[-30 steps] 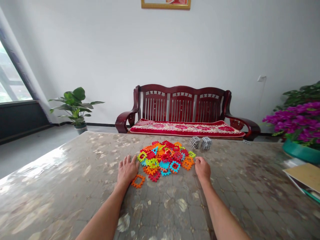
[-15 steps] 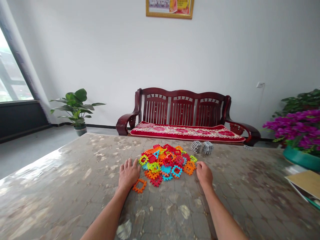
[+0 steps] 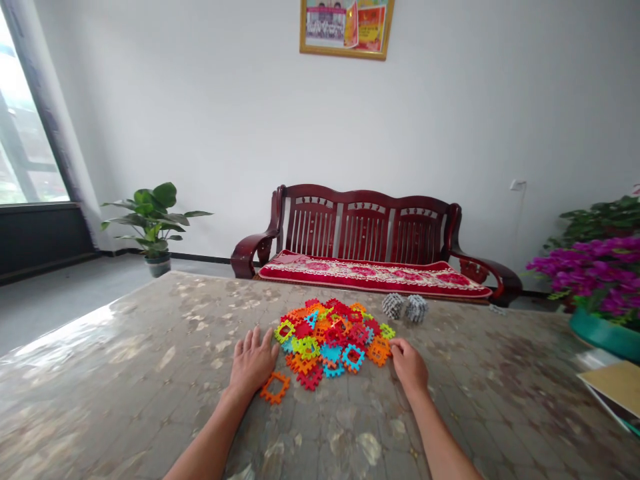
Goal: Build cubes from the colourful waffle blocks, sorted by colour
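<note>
The view has tilted upward since the earlier frames, so the gold-framed wall picture (image 3: 345, 30) shows more fully and the tabletop sits lower; the two hands keep nearly the same places beside the pile.

The heap of flat plastic pieces with notched edges (image 3: 331, 353), coloured red, orange, lime green and blue, lies on the grey-brown patterned table (image 3: 150, 413), between the hands. Some pieces are solid, others hollow or latticed.

The left hand (image 3: 254, 362) rests palm down at the heap's left side, fingers extended and slightly spread, gripping nothing. A hollow orange square piece with notched edges (image 3: 274, 399) lies just beside its wrist, nearer the person than the heap. The right hand (image 3: 410, 365) is loosely curled at the heap's right edge, fingertips close by an orange latticed square piece (image 3: 379, 353); whether they touch it, or whether anything is inside the curl, I cannot tell.

Behind the heap, toward the right, two silver-grey knobbly balls (image 3: 393, 306) sit side by side. At the table's right are a teal planter (image 3: 607, 335) with purple flowers (image 3: 595, 270) and a tan folder (image 3: 614, 387). Beyond stands a dark red wooden bench (image 3: 350, 196) with a red-and-cream cushion (image 3: 367, 272).
</note>
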A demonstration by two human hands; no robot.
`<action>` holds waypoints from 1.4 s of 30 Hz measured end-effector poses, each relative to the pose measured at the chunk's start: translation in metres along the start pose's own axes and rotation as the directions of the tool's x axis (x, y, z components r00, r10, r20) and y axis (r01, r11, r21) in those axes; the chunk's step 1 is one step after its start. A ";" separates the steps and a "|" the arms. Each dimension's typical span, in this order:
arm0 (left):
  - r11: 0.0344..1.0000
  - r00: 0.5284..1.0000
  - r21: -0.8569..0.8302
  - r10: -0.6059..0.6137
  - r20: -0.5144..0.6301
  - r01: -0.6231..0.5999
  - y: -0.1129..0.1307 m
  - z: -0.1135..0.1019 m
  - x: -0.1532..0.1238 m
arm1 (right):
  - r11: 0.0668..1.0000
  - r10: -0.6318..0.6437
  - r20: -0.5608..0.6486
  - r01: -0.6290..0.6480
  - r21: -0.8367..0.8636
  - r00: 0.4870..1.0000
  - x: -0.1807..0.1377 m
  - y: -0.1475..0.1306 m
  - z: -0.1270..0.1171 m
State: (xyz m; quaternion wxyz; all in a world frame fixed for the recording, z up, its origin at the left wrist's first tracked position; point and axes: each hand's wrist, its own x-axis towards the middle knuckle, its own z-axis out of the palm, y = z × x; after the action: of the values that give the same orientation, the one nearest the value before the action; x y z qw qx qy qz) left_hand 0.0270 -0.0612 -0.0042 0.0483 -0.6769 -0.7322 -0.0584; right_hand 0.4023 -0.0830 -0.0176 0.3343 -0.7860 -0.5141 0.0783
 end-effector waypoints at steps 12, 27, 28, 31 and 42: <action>0.994 0.995 -0.066 -0.089 0.054 0.093 0.007 -0.004 0.014 | 0.998 -0.020 0.006 0.020 0.061 1.000 0.002 0.005 0.004; 0.992 0.998 -0.109 -0.063 -0.016 0.061 0.008 0.007 0.023 | 0.960 -0.044 -0.167 0.088 0.266 0.985 0.013 0.022 0.018; 0.992 0.998 -0.117 -0.055 -0.022 0.052 0.008 0.008 0.025 | 0.963 -0.054 -0.172 0.097 0.252 0.984 0.015 0.023 0.020; 0.989 0.998 -0.142 -0.045 -0.044 0.038 0.007 0.010 0.029 | 0.982 -0.090 -0.186 0.119 0.148 0.978 0.025 0.024 0.026; 0.989 0.997 -0.142 -0.043 -0.056 0.034 0.008 0.013 0.032 | 0.955 -0.287 0.016 0.287 -0.076 0.958 0.034 0.013 0.034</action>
State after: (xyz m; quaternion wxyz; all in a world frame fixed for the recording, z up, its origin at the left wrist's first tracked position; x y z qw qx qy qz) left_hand 0.0326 -0.0274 -0.0118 0.0209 -0.6623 -0.7375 -0.1309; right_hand 0.4122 -0.0419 -0.0440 0.3104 -0.7153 -0.6260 0.0108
